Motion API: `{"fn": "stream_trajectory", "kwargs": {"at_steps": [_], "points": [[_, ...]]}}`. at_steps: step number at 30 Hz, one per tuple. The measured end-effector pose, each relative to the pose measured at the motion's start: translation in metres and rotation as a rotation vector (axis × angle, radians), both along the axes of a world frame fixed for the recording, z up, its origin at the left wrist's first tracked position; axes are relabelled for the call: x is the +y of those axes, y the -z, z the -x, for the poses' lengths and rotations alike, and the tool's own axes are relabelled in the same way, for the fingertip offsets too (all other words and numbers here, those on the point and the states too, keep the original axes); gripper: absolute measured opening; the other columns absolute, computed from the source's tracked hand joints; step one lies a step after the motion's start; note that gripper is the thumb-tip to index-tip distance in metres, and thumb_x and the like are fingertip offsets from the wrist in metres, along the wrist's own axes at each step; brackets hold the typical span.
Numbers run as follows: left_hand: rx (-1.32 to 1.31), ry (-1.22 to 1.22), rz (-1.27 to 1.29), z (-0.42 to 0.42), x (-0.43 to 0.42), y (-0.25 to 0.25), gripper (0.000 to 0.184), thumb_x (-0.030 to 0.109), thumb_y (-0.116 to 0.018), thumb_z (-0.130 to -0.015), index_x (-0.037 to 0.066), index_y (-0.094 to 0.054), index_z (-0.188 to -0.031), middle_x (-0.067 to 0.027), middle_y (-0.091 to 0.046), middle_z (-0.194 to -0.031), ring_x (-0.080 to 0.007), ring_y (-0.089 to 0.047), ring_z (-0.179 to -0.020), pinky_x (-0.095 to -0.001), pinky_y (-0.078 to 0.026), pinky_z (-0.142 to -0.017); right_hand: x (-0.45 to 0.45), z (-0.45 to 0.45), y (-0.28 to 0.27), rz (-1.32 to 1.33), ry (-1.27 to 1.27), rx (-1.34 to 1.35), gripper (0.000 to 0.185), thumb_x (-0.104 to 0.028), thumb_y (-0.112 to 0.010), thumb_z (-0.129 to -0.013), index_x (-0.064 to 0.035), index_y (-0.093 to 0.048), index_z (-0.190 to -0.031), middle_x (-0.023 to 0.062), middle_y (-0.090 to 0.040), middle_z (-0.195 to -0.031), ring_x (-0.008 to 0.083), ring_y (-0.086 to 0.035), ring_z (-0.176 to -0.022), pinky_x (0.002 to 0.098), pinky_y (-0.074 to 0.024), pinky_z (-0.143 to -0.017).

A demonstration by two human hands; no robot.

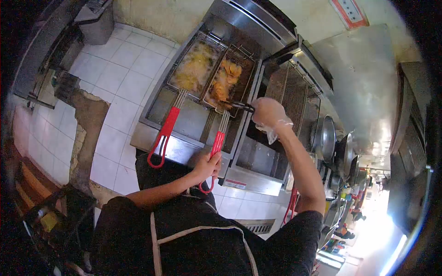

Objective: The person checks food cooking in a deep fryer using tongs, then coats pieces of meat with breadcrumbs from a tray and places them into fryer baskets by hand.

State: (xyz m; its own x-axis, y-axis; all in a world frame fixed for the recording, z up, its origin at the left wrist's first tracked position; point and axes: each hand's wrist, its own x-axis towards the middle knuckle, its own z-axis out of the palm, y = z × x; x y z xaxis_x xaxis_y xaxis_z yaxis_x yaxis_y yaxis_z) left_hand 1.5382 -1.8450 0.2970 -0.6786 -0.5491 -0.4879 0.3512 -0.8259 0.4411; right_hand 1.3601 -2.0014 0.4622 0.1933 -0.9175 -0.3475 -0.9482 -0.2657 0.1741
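Note:
My left hand (206, 167) is bare and wrapped round the red handle (218, 141) of the right-hand fryer basket. Browned fried pieces (225, 79) lie in that basket, with bubbling oil about them. In my right hand (270, 117), which wears a clear plastic glove, are dark tongs (240, 106). Their tips reach the near end of the browned pieces; whether they grip one is hard to tell. Beside it, to the left, another basket holds paler yellow food (195, 66) in foaming oil, its red handle (170, 120) pointing towards me, untouched.
A second fryer with wire baskets (286, 87) stands right of the first. Metal pans (328, 138) hang or stand farther right, beside a steel wall panel (363, 78). A grey bin (95, 25) is at the upper left, on the white tiled floor (120, 94).

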Motion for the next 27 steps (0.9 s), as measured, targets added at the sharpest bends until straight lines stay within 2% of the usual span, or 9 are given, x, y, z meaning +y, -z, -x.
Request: {"fn": "stream_trajectory", "kwargs": {"at_steps": [2,4,5,14,18,21,24,26,27], "points": [[-0.015,0.009,-0.002,0.003,0.002,-0.001,0.032,0.043,-0.048,-0.089,0.014,-0.044,-0.077,0.0058,-0.033,-0.051,-0.0078,-0.031,-0.038,-0.0266,-0.032,-0.036,0.005,0.001,0.008,0.029,-0.012,0.032,0.016,-0.013,-0.056,-0.069,-0.0008,-0.065,-0.075,0.0193,-0.064,-0.08,0.034,-0.063,-0.076,0.0407,-0.0525,-0.067],[-0.02,0.002,0.023,0.004,0.001,0.0,0.031,0.042,-0.047,-0.09,0.014,-0.043,-0.077,0.0055,-0.034,-0.052,-0.0078,-0.033,-0.038,-0.0271,-0.034,-0.036,0.007,-0.008,0.021,-0.107,0.033,0.121,0.018,-0.015,-0.059,-0.067,-0.001,-0.065,-0.076,0.0193,-0.064,-0.081,0.0343,-0.063,-0.079,0.0411,-0.0523,-0.068],[-0.018,0.005,0.034,0.002,-0.001,0.001,0.031,0.042,-0.047,-0.09,0.014,-0.043,-0.077,0.0055,-0.034,-0.052,-0.0078,-0.033,-0.038,-0.0271,-0.034,-0.036,0.005,-0.01,0.025,-0.041,-0.04,0.062,0.018,-0.016,-0.06,-0.066,-0.0012,-0.065,-0.076,0.019,-0.064,-0.081,0.0342,-0.063,-0.079,0.0414,-0.0522,-0.068],[-0.041,0.015,0.063,-0.012,-0.005,-0.003,0.032,0.041,-0.046,-0.091,0.013,-0.042,-0.078,0.0044,-0.035,-0.052,-0.0085,-0.035,-0.038,-0.0277,-0.035,-0.036,-0.026,0.007,0.003,-0.094,0.062,0.104,0.022,-0.019,-0.06,-0.066,-0.0016,-0.066,-0.079,0.0201,-0.063,-0.083,0.0351,-0.063,-0.08,0.0408,-0.0518,-0.069],[-0.033,0.033,0.031,-0.016,-0.006,0.0,0.032,0.04,-0.046,-0.091,0.011,-0.042,-0.079,0.0042,-0.034,-0.052,-0.0082,-0.035,-0.04,-0.0274,-0.036,-0.038,-0.034,-0.012,-0.023,-0.254,0.033,0.083,0.021,-0.015,-0.06,-0.066,-0.0028,-0.066,-0.081,0.0181,-0.064,-0.088,0.0331,-0.062,-0.085,0.0409,-0.0506,-0.074],[-0.015,0.039,0.035,-0.016,-0.004,0.005,0.032,0.04,-0.046,-0.091,0.011,-0.042,-0.079,0.0045,-0.034,-0.052,-0.0078,-0.034,-0.04,-0.0271,-0.036,-0.038,-0.04,-0.007,-0.008,-0.039,0.045,0.048,0.021,-0.013,-0.06,-0.066,-0.0015,-0.066,-0.083,0.0187,-0.064,-0.088,0.0335,-0.063,-0.083,0.04,-0.0514,-0.072],[-0.021,0.037,0.047,-0.016,-0.004,0.005,0.031,0.04,-0.046,-0.091,0.011,-0.042,-0.08,0.0043,-0.034,-0.053,-0.008,-0.033,-0.039,-0.0273,-0.035,-0.037,-0.05,-0.02,0.032,-0.098,0.082,0.081,0.019,-0.012,-0.058,-0.068,-0.0017,-0.066,-0.082,0.0193,-0.064,-0.087,0.0334,-0.063,-0.083,0.04,-0.052,-0.07],[-0.029,0.036,0.045,-0.016,-0.004,0.005,0.031,0.041,-0.045,-0.091,0.011,-0.043,-0.081,0.0039,-0.035,-0.052,-0.0083,-0.033,-0.038,-0.0277,-0.034,-0.036,-0.05,-0.018,0.077,0.003,0.045,0.055,0.02,-0.014,-0.055,-0.068,-0.0019,-0.065,-0.08,0.0179,-0.064,-0.083,0.0339,-0.063,-0.08,0.0407,-0.0517,-0.069],[-0.031,0.035,0.048,-0.016,-0.005,0.006,0.031,0.04,-0.045,-0.091,0.011,-0.043,-0.081,0.004,-0.035,-0.052,-0.0082,-0.032,-0.038,-0.0274,-0.034,-0.036,-0.047,-0.029,0.078,0.002,0.047,0.054,0.02,-0.014,-0.055,-0.068,-0.0019,-0.065,-0.08,0.0179,-0.064,-0.083,0.0339,-0.063,-0.08,0.0407,-0.0517,-0.069]]}}
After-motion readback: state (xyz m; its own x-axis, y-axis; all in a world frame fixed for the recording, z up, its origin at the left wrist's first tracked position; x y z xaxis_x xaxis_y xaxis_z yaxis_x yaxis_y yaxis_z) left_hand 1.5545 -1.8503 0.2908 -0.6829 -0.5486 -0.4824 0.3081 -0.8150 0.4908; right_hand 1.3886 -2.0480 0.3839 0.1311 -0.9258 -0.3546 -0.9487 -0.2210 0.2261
